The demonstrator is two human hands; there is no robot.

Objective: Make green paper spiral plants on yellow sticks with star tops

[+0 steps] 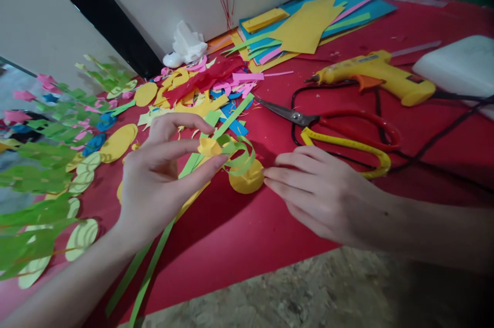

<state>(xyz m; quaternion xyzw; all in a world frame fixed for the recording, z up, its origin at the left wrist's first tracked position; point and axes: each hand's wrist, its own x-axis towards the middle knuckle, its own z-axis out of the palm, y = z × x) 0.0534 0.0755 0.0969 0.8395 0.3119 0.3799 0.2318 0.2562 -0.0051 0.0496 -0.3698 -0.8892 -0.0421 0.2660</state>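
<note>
Between thumb and fingers, my left hand pinches a small folded yellow paper star. A curled green paper strip trails from beside the star, over a round yellow paper disc. My right hand is closed, its fingertips together at the disc's right edge; the thumb is hidden. Long green paper strips run beneath my left hand across the red table surface. Behind my right hand lie scissors with one red and one yellow handle, blades pointing left.
A yellow glue gun lies at back right with its black cable. Colourful paper scraps pile up in the middle, and paper sheets stand behind. Green paper plants and paper ovals fill the left side.
</note>
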